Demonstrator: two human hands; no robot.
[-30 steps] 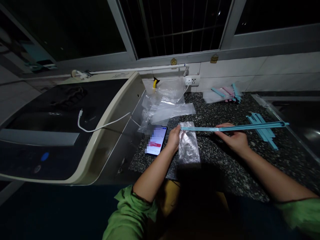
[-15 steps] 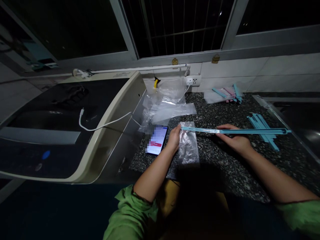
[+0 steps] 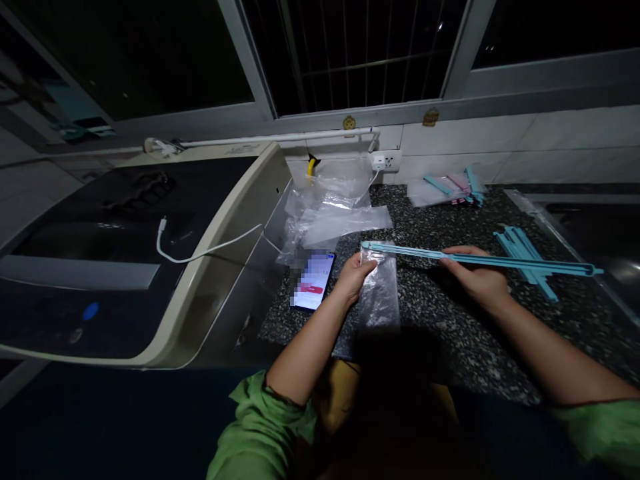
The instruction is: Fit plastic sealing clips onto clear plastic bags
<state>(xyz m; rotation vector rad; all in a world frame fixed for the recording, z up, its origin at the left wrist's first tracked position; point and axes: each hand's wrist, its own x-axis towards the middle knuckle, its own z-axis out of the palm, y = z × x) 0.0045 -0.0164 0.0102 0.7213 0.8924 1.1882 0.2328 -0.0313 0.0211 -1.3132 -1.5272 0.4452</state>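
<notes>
In my right hand [image 3: 480, 280] is a long, slim light-blue plastic bag clip [image 3: 530, 263], gripped near its middle between thumb and fingers. It slants slightly down to the right; whether several strips lie together there I cannot tell. Its left end is at the top of a narrow clear plastic bag [image 3: 380, 300]; I cannot tell whether that end is inside the mouth or over it. My left hand [image 3: 351, 280] pinches the bag's upper left edge, thumb on top. Beyond my right hand, several more light-blue clips [image 3: 530, 257] lie in a loose pile on the speckled counter [image 3: 440, 340].
A lit phone [image 3: 315, 283] lies left of my left hand. Behind it are loose clear bags [image 3: 340, 223]. A bag with blue and pink clips [image 3: 450, 189] rests by the wall. A washing machine [image 3: 220, 253] with a white cable [image 3: 215, 252] stands left; a sink [image 3: 610, 233] is right.
The clip has shifted right and now tilts down on that side. My right hand moved slightly right with it. My left hand's thumb has come across onto the bag's edge, lower than before.
</notes>
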